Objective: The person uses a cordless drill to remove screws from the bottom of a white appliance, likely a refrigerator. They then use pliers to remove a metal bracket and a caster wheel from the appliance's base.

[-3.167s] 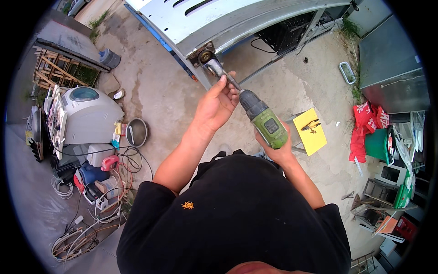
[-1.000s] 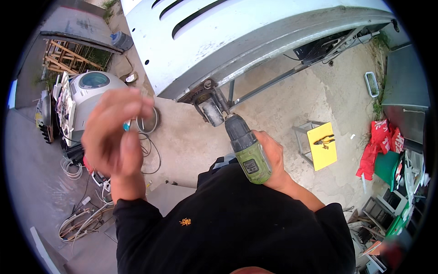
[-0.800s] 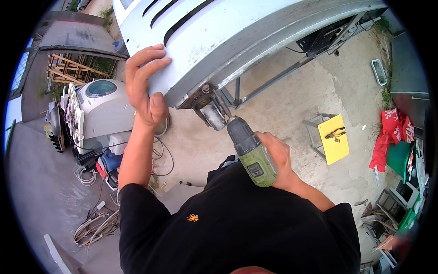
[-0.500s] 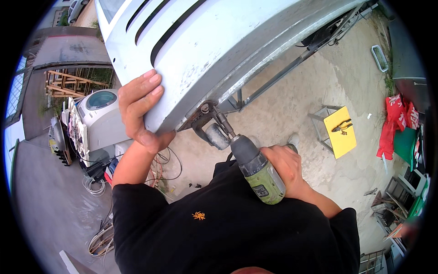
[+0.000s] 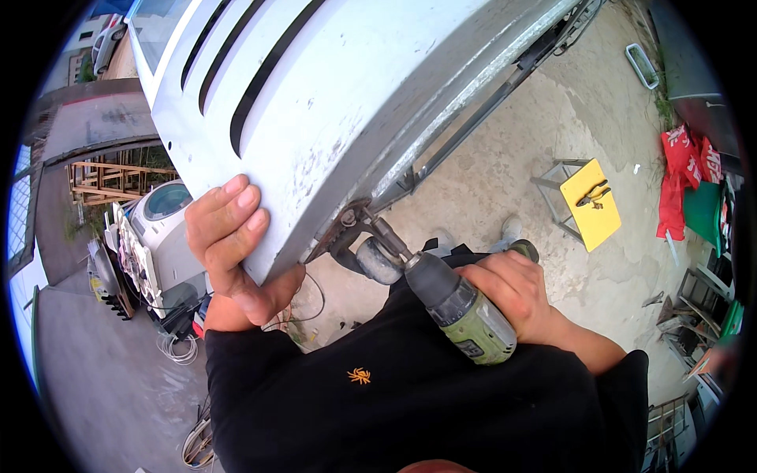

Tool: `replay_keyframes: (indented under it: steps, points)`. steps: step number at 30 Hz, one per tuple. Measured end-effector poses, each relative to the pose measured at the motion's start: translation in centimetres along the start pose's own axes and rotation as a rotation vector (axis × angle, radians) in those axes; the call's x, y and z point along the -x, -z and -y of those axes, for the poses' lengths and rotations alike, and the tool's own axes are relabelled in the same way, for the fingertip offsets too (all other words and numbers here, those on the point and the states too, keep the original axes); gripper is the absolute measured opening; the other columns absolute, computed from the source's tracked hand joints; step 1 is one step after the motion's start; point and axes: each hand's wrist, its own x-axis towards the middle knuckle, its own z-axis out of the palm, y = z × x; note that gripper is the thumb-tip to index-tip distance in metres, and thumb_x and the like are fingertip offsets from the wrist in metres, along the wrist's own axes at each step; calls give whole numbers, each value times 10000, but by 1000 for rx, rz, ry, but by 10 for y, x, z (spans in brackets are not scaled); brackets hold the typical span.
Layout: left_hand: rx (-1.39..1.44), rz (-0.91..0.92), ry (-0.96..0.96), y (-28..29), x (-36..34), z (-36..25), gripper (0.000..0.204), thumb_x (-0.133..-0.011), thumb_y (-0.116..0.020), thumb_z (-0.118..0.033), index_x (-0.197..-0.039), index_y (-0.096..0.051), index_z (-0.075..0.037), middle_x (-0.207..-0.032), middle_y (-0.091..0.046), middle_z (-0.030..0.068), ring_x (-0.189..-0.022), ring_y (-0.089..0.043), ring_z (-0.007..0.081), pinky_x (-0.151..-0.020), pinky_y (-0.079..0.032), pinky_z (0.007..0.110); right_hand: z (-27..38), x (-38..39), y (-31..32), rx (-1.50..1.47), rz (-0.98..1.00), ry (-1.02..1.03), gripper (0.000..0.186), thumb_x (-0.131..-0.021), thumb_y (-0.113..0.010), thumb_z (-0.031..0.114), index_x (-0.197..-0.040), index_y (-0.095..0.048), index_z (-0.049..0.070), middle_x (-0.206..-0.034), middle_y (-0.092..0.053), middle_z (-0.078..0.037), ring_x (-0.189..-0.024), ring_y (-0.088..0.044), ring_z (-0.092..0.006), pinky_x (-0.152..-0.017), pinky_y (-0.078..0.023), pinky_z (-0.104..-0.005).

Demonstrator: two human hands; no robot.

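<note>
A large white metal cabinet [image 5: 315,118] with long dark slots tilts across the upper part of the view. My left hand [image 5: 236,248] grips its lower corner, fingers on the white face and thumb underneath. On the underside sits a caster wheel [image 5: 378,260] with a rusty mounting plate. My right hand [image 5: 509,292] is closed round a green and black cordless drill [image 5: 465,311], its grip mostly hidden. The socket bit [image 5: 391,239] in the chuck points up at a bolt [image 5: 349,216] on the caster plate and appears to touch it.
To the right stands a yellow-topped stool [image 5: 591,217] with pliers [image 5: 593,195] on it. Red bags [image 5: 680,177] and scrap line the far right. At left are wooden frames [image 5: 118,181], a white machine with a round window [image 5: 162,229] and coiled cable [image 5: 177,347].
The cabinet, caster and my left hand appear lower and further left in view. The drill has shifted slightly right and down, with its bit still at the caster plate.
</note>
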Motion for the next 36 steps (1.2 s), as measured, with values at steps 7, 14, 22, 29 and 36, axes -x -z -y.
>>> replay_keyframes:
  steps: [7,14,22,29,36]
  points:
    - [7,35,-1,4,0,-2,544,-693,-703,-81,-1188,-520,48,-1176,-635,246,-1071,-646,395,-841,-544,508,-1,-2,1,-4,-11,11,436,-727,-766,149,-1138,-682,34,-857,-623,-47,-713,-642,-219,-615,-466,-337]
    - [68,71,24,8,0,-2,553,-691,-718,-142,-1177,-530,42,-1188,-633,239,-1084,-634,398,-866,-528,523,-1,0,0,2,-16,-2,422,-735,-770,150,-1133,-682,40,-862,-631,-54,-703,-639,-226,-614,-476,-336]
    - [115,37,93,7,11,2,302,-952,-574,-184,-1184,-548,8,-1184,-638,214,-1105,-619,377,-919,-491,518,0,-3,2,-6,-15,-19,405,-732,-774,153,-1112,-683,50,-862,-633,-56,-706,-644,-237,-625,-493,-341]
    - [40,13,47,1,4,-4,312,-937,-584,-160,-1200,-537,2,-1182,-638,204,-1103,-623,375,-912,-487,513,-1,-8,1,-7,-6,-30,397,-724,-774,149,-1098,-679,56,-855,-625,-53,-706,-642,-239,-624,-492,-347]
    - [126,-23,66,3,4,-2,275,-930,-605,-165,-1136,-584,15,-1197,-662,200,-1110,-641,371,-931,-488,495,-2,-10,-2,-45,-7,-46,410,-728,-768,138,-1119,-665,66,-841,-602,-61,-712,-636,-246,-628,-476,-358]
